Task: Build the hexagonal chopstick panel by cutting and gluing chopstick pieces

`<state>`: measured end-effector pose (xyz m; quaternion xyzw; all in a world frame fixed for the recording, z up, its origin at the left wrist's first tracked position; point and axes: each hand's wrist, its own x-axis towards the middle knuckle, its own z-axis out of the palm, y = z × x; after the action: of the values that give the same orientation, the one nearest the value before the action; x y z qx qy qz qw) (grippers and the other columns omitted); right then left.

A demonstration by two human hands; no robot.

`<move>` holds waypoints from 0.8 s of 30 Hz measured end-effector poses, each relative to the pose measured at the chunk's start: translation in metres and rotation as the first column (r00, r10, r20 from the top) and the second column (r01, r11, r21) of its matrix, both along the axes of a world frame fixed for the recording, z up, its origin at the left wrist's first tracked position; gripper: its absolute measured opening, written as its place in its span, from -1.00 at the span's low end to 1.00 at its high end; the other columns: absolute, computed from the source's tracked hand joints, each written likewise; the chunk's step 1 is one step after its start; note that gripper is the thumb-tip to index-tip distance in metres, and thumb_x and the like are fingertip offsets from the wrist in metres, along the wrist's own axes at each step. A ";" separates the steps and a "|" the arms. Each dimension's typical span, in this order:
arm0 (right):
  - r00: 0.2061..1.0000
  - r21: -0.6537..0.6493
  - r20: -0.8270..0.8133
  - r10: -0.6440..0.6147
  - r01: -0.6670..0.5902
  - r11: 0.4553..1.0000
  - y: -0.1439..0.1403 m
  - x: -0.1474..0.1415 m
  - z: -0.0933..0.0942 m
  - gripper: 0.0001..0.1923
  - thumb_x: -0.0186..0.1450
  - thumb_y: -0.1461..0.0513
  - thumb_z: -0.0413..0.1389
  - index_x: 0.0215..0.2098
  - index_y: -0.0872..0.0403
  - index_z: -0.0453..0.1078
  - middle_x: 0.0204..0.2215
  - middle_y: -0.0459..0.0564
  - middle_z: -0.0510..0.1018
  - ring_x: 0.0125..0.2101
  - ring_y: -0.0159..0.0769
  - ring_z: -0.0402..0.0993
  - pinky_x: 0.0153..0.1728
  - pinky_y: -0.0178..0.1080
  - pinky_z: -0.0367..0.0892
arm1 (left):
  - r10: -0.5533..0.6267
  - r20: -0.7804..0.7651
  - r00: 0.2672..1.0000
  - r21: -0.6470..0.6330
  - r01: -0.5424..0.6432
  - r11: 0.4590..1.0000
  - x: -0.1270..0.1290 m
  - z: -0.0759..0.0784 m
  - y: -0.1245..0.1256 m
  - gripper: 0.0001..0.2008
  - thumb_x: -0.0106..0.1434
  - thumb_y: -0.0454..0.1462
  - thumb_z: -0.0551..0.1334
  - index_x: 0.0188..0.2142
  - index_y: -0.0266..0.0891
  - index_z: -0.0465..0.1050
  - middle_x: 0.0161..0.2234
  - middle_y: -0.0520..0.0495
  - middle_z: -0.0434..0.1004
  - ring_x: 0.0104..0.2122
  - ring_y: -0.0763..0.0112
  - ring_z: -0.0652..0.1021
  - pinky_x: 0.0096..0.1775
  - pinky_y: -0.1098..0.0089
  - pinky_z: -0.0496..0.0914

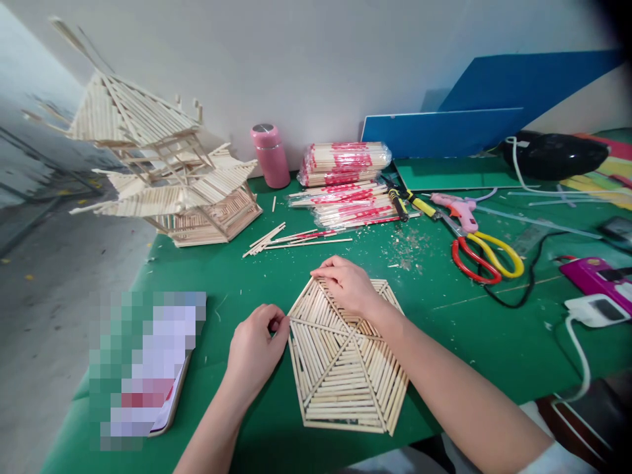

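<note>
1. A flat hexagonal panel made of glued wooden sticks lies on the green desk, near the front edge and just right of centre.
2. The left hand sits at the panel's left corner, fingers curled in, thumb and fingertips pinching the end of a stick at that edge.
3. The right hand rests palm down on the far part of the panel, fingers loosely together and pressing on the sticks.
4. To the far left stands a tiered stick tower, tilted in view, with a pink flask just right of it.
5. Wrapped chopstick bundles lie far of the panel; loose sticks lie scattered between them and the hands.
6. On the right, well apart from the hands, lie red-and-yellow scissors and a pink glue gun.
7. A phone lies at the near left, its screen blurred.
</note>
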<state>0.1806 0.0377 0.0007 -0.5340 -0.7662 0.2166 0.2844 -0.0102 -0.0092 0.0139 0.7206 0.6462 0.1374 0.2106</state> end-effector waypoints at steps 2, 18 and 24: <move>1.000 -0.008 -0.004 0.002 -0.002 1.000 0.000 0.000 0.000 -0.67 0.20 0.39 -0.07 -0.26 -0.03 0.47 -0.27 -0.07 0.49 -0.28 -0.36 0.39 -0.29 -0.29 0.28 | -0.001 -0.001 1.000 0.002 0.001 1.000 0.000 0.000 0.000 -0.83 0.08 -0.23 0.02 -0.58 -0.20 0.24 -0.59 0.06 0.27 -0.59 0.47 0.32 -0.52 0.49 0.16; 1.000 -0.013 -0.020 0.008 -0.008 1.000 0.001 0.000 -0.001 -0.66 0.19 0.40 -0.08 -0.23 0.01 0.46 -0.22 -0.08 0.49 -0.24 -0.37 0.39 -0.24 -0.30 0.28 | -0.019 -0.001 1.000 -0.001 0.019 1.000 -0.002 -0.001 0.000 -0.82 0.10 -0.24 0.01 -0.58 -0.20 0.24 -0.59 0.05 0.26 -0.58 0.45 0.31 -0.52 0.48 0.14; 1.000 -0.008 -0.008 0.017 -0.017 1.000 0.001 0.001 -0.002 -0.67 0.19 0.39 -0.07 -0.25 0.02 0.47 -0.24 -0.08 0.48 -0.25 -0.36 0.38 -0.25 -0.29 0.28 | -0.027 -0.005 1.000 -0.001 0.026 1.000 -0.002 0.000 0.000 -0.82 0.10 -0.23 0.02 -0.58 -0.20 0.24 -0.59 0.06 0.26 -0.58 0.45 0.32 -0.52 0.48 0.14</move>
<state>0.1812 0.0389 -0.0009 -0.5278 -0.7687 0.2241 0.2836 -0.0117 -0.0089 0.0137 0.7294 0.6372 0.1324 0.2108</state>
